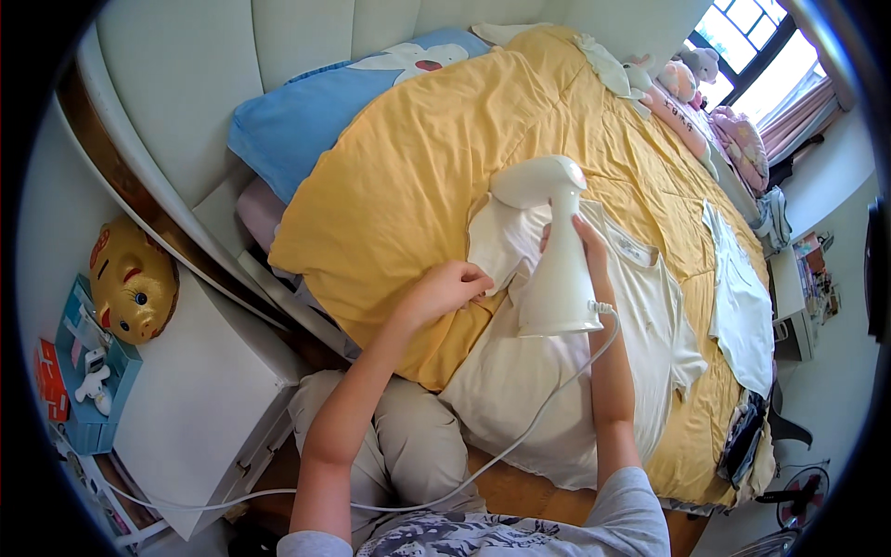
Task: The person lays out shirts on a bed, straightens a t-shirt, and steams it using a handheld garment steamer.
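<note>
A cream T-shirt (640, 343) lies spread on the yellow bedding (408, 176), its collar toward the far right. My right hand (594, 249) is wrapped round the handle of a white handheld garment steamer (559, 288), held upright over the shirt. The steamer's head is over the shirt's left sleeve area, and the lower shirt is partly hidden behind its body. With fingertips pinched together, my left hand (452, 286) holds the edge of the sleeve nearest it. From the steamer's base a white cord (529, 432) curves down across my lap to the lower left.
A blue pillow (297, 116) rests at the headboard. Left of the bed, a white cabinet (200, 381) carries a gold piggy bank (135, 283) and a teal box (83, 422). A pale blue garment (738, 297) lies at the bed's right edge, with plush toys (682, 79) by the window.
</note>
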`<state>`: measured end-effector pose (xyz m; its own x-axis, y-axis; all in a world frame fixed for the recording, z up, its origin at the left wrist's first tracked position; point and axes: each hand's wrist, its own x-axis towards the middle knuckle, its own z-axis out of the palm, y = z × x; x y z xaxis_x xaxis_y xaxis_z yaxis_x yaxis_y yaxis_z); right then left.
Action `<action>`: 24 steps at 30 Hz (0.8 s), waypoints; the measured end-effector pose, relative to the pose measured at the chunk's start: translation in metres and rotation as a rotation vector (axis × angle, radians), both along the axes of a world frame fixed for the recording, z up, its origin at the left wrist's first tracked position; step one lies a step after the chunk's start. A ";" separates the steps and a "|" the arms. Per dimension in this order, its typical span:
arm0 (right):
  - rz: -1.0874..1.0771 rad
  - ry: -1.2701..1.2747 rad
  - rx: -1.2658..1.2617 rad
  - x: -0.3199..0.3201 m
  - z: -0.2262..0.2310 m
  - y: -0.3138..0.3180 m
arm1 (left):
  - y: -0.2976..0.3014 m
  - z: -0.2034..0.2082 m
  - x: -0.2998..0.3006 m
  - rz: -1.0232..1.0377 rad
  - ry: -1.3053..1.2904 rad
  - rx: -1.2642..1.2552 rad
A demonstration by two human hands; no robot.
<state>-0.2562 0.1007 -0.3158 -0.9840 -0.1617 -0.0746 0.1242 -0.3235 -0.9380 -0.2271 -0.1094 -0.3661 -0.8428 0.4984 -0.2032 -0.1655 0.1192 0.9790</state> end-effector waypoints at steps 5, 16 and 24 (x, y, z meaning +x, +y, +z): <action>-0.061 0.095 0.050 0.023 0.016 0.010 | -0.010 0.006 0.000 -0.049 -0.068 0.004; -0.049 0.107 0.140 0.064 0.022 0.019 | -0.021 0.021 -0.007 0.176 0.050 -0.087; 0.036 0.089 0.198 0.052 0.017 -0.003 | -0.029 0.027 -0.003 0.499 0.400 -0.139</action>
